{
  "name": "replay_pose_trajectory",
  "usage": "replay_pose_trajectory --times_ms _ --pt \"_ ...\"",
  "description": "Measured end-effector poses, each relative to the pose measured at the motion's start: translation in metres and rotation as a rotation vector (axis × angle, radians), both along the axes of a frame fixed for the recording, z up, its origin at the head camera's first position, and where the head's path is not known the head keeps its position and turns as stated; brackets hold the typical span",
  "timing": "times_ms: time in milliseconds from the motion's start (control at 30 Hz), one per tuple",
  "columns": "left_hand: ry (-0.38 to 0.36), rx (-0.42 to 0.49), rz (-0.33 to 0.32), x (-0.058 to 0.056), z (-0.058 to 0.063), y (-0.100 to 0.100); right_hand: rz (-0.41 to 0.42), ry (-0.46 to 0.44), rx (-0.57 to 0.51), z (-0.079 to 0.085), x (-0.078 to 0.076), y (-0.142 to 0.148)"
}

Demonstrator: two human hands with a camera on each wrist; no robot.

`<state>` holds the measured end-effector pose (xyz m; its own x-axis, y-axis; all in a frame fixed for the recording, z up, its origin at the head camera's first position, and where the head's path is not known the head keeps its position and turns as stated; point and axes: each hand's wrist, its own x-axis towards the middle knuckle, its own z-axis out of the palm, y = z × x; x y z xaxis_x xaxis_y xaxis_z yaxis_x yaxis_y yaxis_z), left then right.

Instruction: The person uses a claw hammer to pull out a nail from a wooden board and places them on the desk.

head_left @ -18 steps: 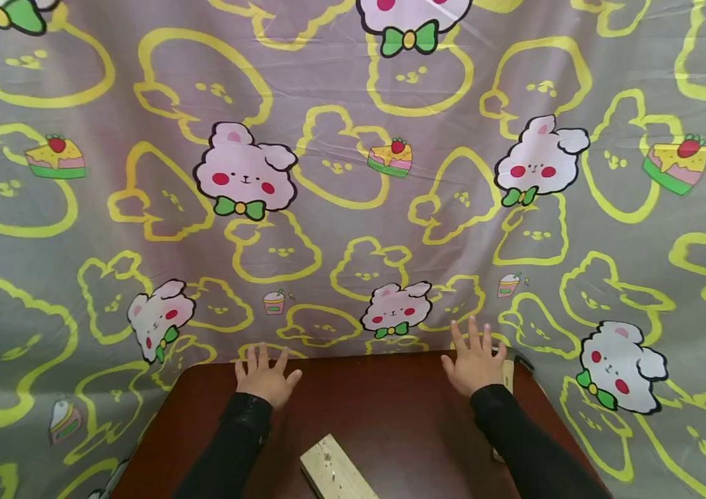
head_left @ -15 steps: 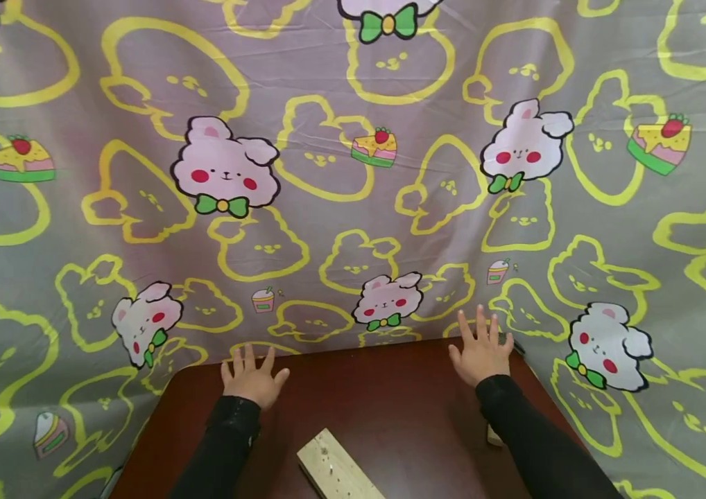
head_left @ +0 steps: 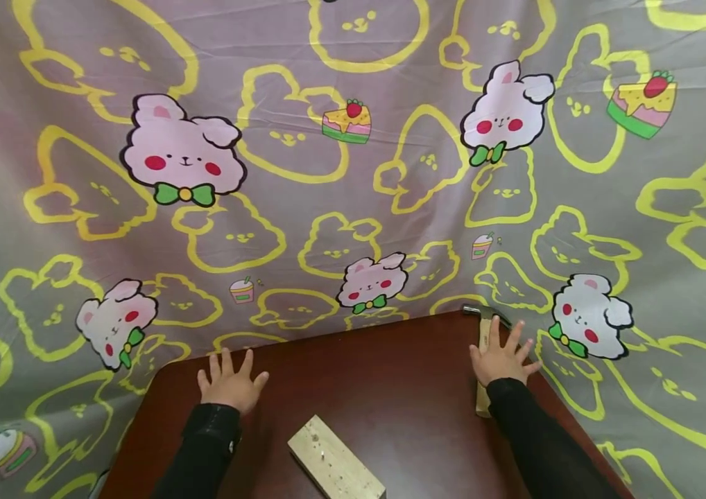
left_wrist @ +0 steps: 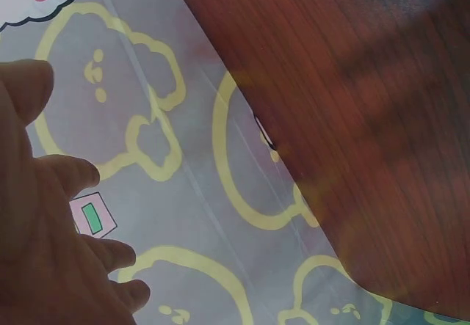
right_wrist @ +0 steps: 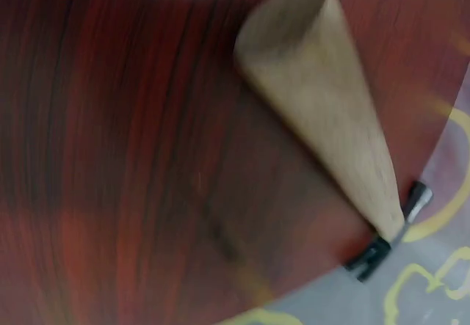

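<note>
A claw hammer (head_left: 483, 402) with a pale wooden handle lies on the right side of the table, its metal head toward the far edge. My right hand (head_left: 504, 357) is spread over the handle, hiding its middle; contact cannot be told. In the right wrist view, the hammer handle (right_wrist: 316, 97) looms large and blurred, and no fingers show. My left hand (head_left: 231, 382) hovers with fingers spread near the far left part of the table, holding nothing. Between the arms lies a wooden block (head_left: 340, 464) with dark spots and what looks like a small nail sticking up.
A dark red-brown wooden table (head_left: 353, 367) has a rounded far left corner. A grey curtain (head_left: 303, 242) printed with bunnies and yellow outlines hangs closely behind and on both sides.
The head view has shifted, so the scene sits differently in frame. My right hand has moved rightward over the hammer, uncovering its head and more of its handle. The block lies still.
</note>
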<state>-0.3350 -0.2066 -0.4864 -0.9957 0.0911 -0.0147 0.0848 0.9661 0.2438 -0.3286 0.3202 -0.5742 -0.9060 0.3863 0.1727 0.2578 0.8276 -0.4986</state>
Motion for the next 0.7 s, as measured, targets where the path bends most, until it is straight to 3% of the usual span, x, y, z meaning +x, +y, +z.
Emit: replay_pose_trajectory --times_ms 233,433,567,700 --pt "-0.025 -0.018 0.03 0.006 0.002 0.007 -0.092 -0.213 -0.229 -0.02 0.011 -0.007" --pt "-0.031 -0.046 0.059 0.009 0.002 0.005 -0.136 -0.444 -0.374 -0.035 0.008 -0.014" --pt "-0.021 -0.058 0.078 0.013 0.004 -0.002 -0.122 -0.535 -0.383 -0.039 0.002 -0.024" --pt "-0.026 -0.058 0.085 0.01 0.002 -0.005 -0.132 -0.556 -0.328 -0.025 0.004 -0.029"
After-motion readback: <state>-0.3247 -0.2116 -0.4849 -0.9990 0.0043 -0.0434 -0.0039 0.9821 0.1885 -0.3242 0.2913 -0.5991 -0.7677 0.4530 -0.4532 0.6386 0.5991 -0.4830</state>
